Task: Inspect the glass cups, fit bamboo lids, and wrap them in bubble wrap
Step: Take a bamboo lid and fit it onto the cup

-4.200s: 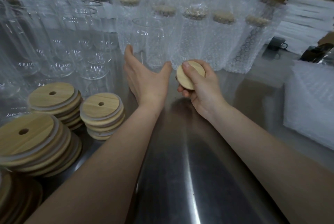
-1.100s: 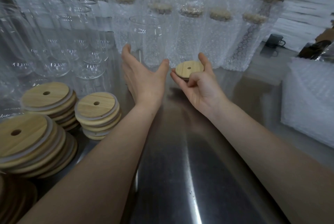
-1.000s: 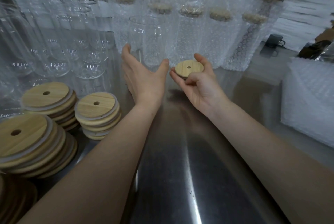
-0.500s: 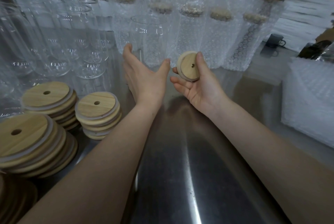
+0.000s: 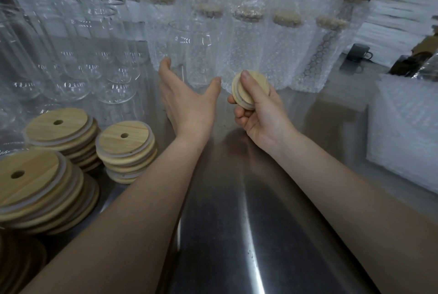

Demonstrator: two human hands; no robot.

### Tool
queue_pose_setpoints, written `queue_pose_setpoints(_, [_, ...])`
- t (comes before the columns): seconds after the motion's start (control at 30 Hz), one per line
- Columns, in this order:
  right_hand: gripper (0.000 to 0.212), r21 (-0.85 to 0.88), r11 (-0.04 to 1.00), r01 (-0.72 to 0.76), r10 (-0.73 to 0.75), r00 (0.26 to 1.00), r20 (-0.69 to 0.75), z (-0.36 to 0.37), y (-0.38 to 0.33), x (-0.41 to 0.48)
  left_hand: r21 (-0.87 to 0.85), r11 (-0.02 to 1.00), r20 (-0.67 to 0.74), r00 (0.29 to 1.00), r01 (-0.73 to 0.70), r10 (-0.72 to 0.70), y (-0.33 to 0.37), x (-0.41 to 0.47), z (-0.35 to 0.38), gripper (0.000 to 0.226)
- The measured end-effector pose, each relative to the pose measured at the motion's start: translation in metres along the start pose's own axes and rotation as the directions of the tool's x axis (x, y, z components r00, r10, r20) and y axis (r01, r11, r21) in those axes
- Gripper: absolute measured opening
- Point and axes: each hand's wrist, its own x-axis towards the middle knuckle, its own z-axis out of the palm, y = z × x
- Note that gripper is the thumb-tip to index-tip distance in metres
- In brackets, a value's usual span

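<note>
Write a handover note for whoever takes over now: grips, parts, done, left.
Left grip: open, fingers spread beside the bare glass cup; contact unclear.
Right grip: holds one bamboo lid, thumb on its face, above the steel table.
Parts: unlidded cups back left, lid stacks front left, bubble wrap sheets right.
Done: five lidded, wrapped cups stand in the back row.
Left: fit this lid on the bare cup, wrap it, then work through the other unlidded cups.
</note>
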Motion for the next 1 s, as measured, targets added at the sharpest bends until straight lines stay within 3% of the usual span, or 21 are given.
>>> queue_pose_setpoints(0.17, [0.022,0.012,1.0,0.026,-0.026,1.0,0.008,0.0008,0.0001,0.0007,0.0,1.0,-0.002,1.0,0.003,-0.003,0.0011,-0.0004,-0.0002,0.089])
queue_pose_setpoints(0.37, [0.047,0.12,0.992,-0.026,0.022,0.999,0.032,0.0027,0.0023,0.0047,0.003,1.0,0.0,1.0,0.003,-0.003,0.0017,-0.001,-0.0005,0.089])
queue_pose_setpoints(0.57, [0.04,0.286,0.957,-0.047,0.027,0.997,0.076,0.0018,0.0024,0.0068,0.001,1.0,-0.006,1.0,-0.003,0.003,0.002,-0.0003,-0.0007,0.089])
queue_pose_setpoints(0.7, [0.056,0.219,0.976,0.01,-0.027,0.997,0.073,0.0014,0.003,0.0048,0.008,1.0,-0.007,1.0,-0.006,0.006,0.0013,-0.0002,-0.0006,0.09])
queue_pose_setpoints(1.0, [0.036,0.063,0.996,0.056,-0.057,0.998,0.019,0.0008,0.0051,0.0041,0.006,1.0,-0.001,1.0,0.0,0.0,0.0009,0.0,-0.0004,0.092])
